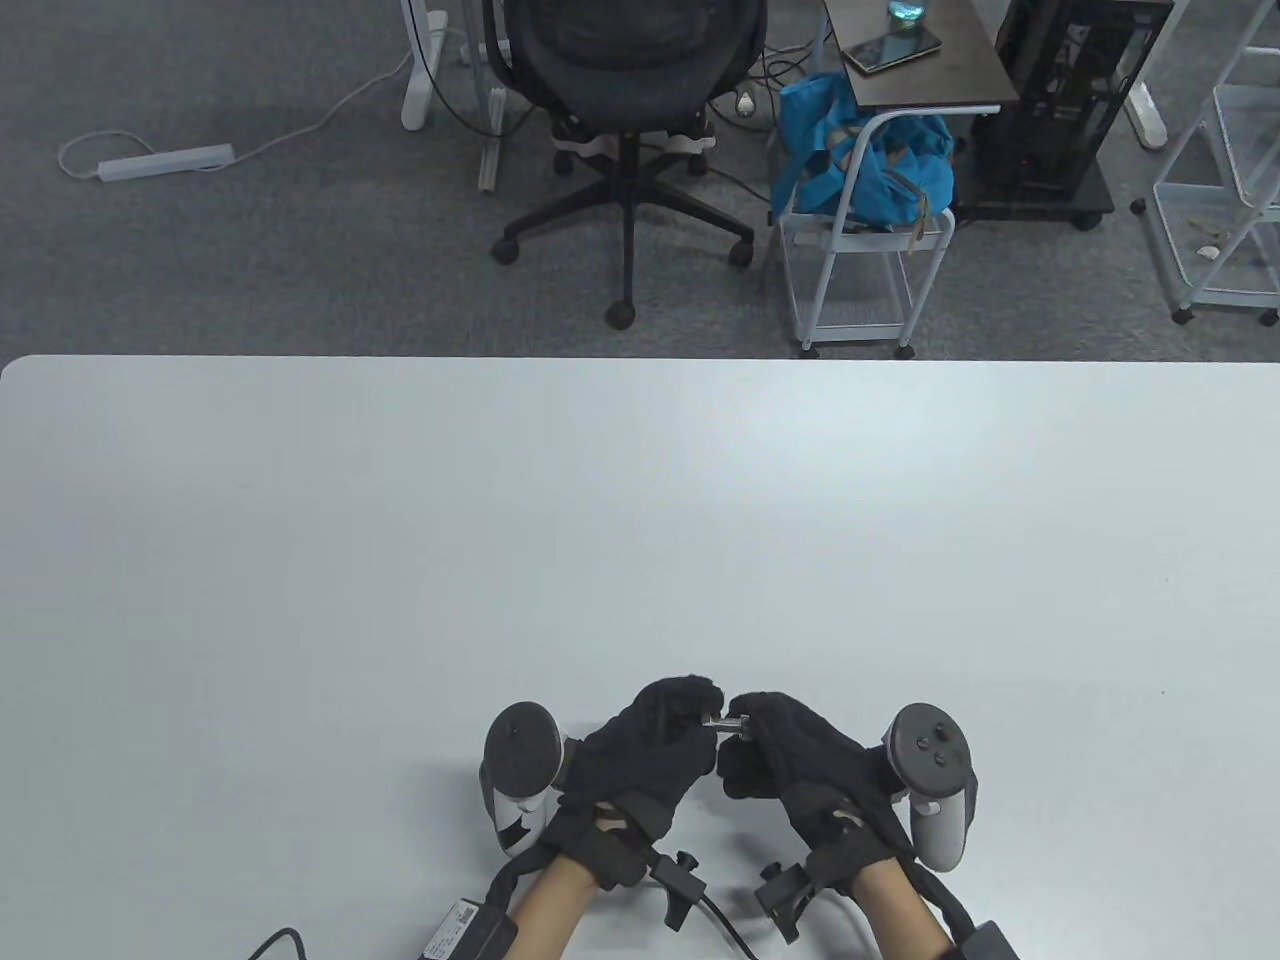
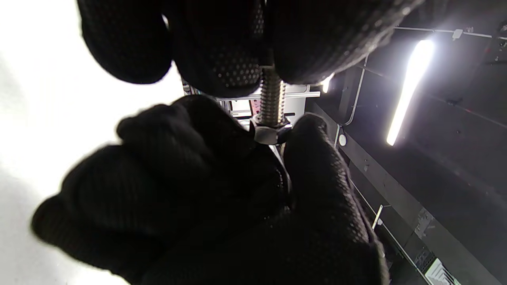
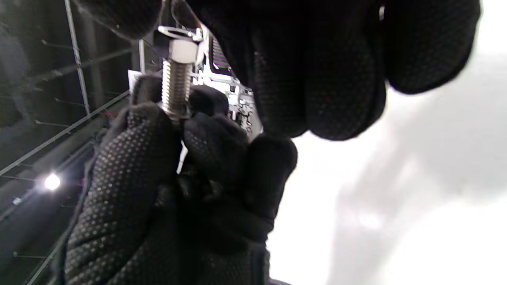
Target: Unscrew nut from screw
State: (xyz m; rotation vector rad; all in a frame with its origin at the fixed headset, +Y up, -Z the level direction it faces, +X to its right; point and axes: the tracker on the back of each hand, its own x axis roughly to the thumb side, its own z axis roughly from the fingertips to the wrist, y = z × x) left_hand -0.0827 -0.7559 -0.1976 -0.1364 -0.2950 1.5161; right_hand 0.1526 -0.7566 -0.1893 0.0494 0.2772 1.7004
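Note:
A silver threaded screw (image 1: 718,722) is held level just above the white table (image 1: 640,520), between both gloved hands. My left hand (image 1: 697,716) grips the screw's shaft; the threads (image 2: 271,99) show below its fingertips in the left wrist view. My right hand (image 1: 748,722) pinches the hex nut (image 2: 269,134) between thumb and fingers at the other end. In the right wrist view the nut (image 3: 182,49) sits at the top of the threaded shaft (image 3: 174,93), under my right fingertips (image 3: 277,79). The screw's head is hidden inside my left hand.
Both hands hover near the table's front edge. Beyond the far edge stand an office chair (image 1: 625,120), a small cart with a blue bag (image 1: 860,160) and a black rack (image 1: 1060,100).

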